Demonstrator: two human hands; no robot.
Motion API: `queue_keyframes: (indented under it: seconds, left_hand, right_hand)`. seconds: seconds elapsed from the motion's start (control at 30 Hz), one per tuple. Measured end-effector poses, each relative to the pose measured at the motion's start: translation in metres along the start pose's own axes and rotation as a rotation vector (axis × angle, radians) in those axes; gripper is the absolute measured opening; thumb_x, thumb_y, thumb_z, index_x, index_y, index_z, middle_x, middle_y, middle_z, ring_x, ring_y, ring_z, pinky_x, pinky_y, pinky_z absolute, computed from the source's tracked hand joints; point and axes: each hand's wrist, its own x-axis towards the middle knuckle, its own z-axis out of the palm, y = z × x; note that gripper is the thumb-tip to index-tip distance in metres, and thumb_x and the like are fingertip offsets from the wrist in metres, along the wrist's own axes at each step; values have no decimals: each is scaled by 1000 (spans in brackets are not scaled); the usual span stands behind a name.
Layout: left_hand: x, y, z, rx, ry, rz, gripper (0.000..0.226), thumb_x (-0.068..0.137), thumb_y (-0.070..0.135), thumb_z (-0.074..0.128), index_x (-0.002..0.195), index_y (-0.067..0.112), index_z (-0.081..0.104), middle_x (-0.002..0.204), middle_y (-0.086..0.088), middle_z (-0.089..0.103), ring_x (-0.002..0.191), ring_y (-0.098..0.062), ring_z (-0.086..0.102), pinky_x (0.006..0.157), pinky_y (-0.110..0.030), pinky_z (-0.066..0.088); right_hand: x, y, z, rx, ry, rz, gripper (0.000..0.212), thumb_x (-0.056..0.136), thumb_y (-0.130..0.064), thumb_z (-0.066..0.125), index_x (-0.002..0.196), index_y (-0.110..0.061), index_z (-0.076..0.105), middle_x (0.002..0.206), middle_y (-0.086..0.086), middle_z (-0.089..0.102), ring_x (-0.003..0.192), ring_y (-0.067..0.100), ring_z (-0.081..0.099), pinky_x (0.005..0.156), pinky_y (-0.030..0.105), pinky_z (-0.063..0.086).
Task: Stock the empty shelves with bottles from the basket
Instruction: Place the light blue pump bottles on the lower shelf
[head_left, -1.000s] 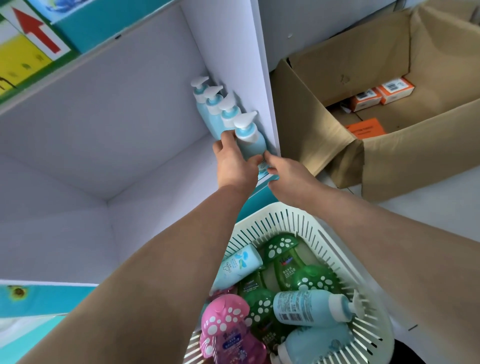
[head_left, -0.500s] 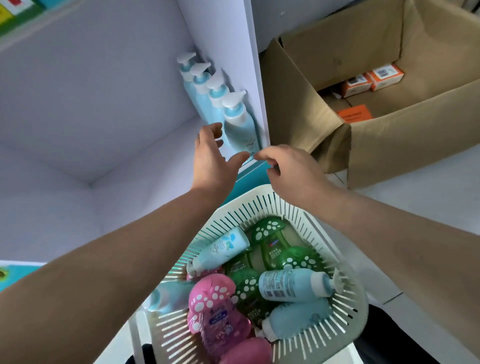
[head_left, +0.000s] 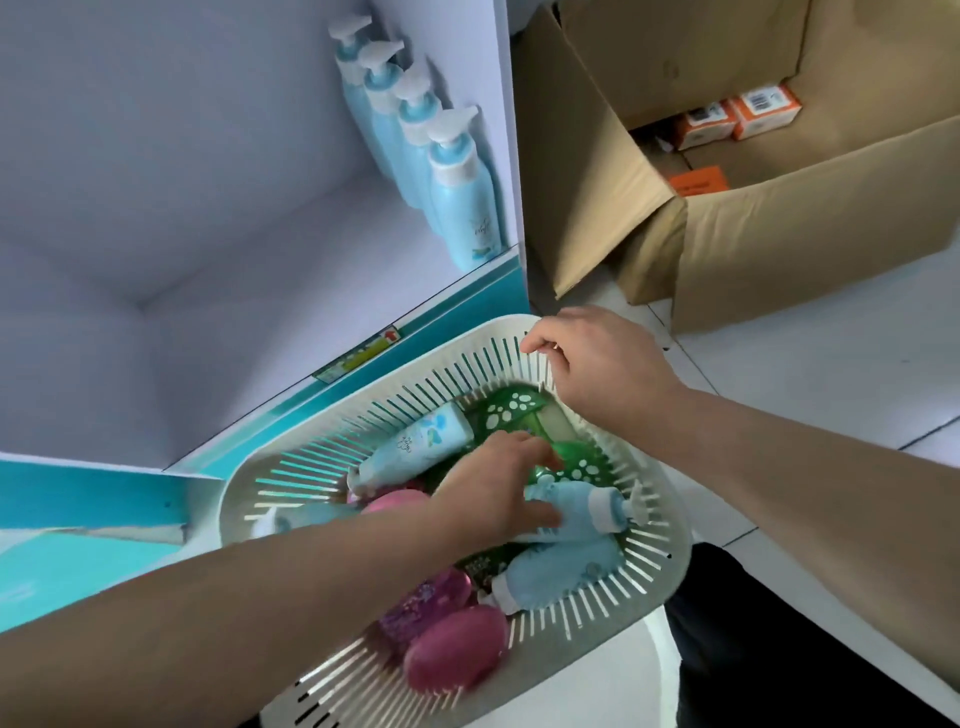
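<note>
Labels: nothing readable. The front pump bottle (head_left: 463, 192) has a cursive script and a leaf print, too small to read. The shelf tag (head_left: 358, 354) on the teal front edge shows a red arrow, text illegible. The small orange-and-white cartons (head_left: 763, 104) in the cardboard box (head_left: 779, 249) on the far right carry barcodes only.

Shelf (head_left: 249, 249): four light-blue pump bottles stand upright in a row along the right wall, touching each other, front one at the shelf edge.

Basket (head_left: 655, 566), near, below the shelf edge: holds green bottles with white spots (head_left: 514, 410), pink bottles (head_left: 457, 654), a pale blue tube (head_left: 415, 447) and two light-blue bottles lying on their sides, one (head_left: 587, 512) just past the other (head_left: 561, 571).

Left hand (head_left: 493, 499): inside the basket, fingers stretched onto a green bottle, thumb along the farther light-blue bottle. Motion blur, so can't tell if it grips anything.

Right hand (head_left: 597, 374): over the far right rim of the basket, fingers loosely curled, nothing in them. Can't tell if the fingertips touch the rim.

Change vs 0.5 s ago: both hands were up at the shelf edge, just off the front pump bottle. Now both are down at the basket, left in among the bottles. Row of four unchanged. The view now looks further down on the basket.
</note>
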Motion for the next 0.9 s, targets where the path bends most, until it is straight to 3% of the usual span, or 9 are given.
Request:
queue_keyframes:
  seconds: [0.13, 0.33, 0.47, 0.63, 0.7, 0.8, 0.9]
  left_hand:
    - [10, 6, 31, 164, -17, 66, 72, 67, 43, 82, 126, 24, 46, 125, 3, 47, 116, -17, 41, 97, -38, 43]
    - [17, 2, 46, 264, 49, 77, 65, 65, 38, 79, 118, 22, 44, 115, 2, 48, 106, -21, 46, 85, -41, 48]
    - [7, -4, 26, 32, 111, 28, 60, 66, 37, 79, 115, 26, 44, 110, 7, 53, 98, -14, 51, 85, -33, 47]
    - [-26, -26, -16, -450, 291, -55, 63, 62, 28, 84, 113, 32, 47, 105, 12, 62, 100, -7, 62, 85, -28, 55]
    - [-40, -29, -40, -568, 415, -62, 61, 63, 18, 84, 114, 26, 51, 103, 9, 65, 97, -5, 64, 79, -21, 56]
    - [-47, -29, -81, -721, 672, -56, 57, 59, 18, 79, 111, 18, 56, 98, 0, 69, 89, -9, 67, 72, -21, 55]
    - [-39, -38, -121, -796, 909, -45, 47, 59, 15, 77, 101, 20, 56, 97, -8, 68, 87, -14, 65, 74, -26, 55]
  right_hand:
    - [-1, 6, 1, 1, 17, -18, 32, 92, -12, 46, 115, -30, 61, 108, -6, 59, 106, 16, 50, 72, 29, 39]
    - [1, 5, 0, 30, 20, -20, 34, 91, -11, 47, 115, -29, 62, 111, -5, 60, 104, 17, 54, 75, 30, 45]
    - [7, 3, -4, 61, 35, 8, 34, 90, -10, 47, 114, -30, 63, 112, -7, 61, 103, 15, 56, 77, 31, 47]
    - [12, -8, -9, 81, 51, -1, 33, 92, -10, 47, 112, -31, 63, 112, -12, 62, 103, 10, 56, 74, 27, 44]
    - [18, -14, -12, 68, 69, -13, 32, 92, -12, 49, 113, -32, 63, 112, -13, 62, 103, 10, 56, 70, 25, 39]
    - [29, -26, -18, 45, 131, -42, 32, 91, -13, 51, 113, -32, 63, 114, -10, 63, 106, 14, 56, 76, 29, 47]
    - [41, -40, -20, 1, 176, -108, 34, 89, -11, 52, 115, -30, 63, 113, -7, 64, 108, 17, 54, 77, 32, 47]
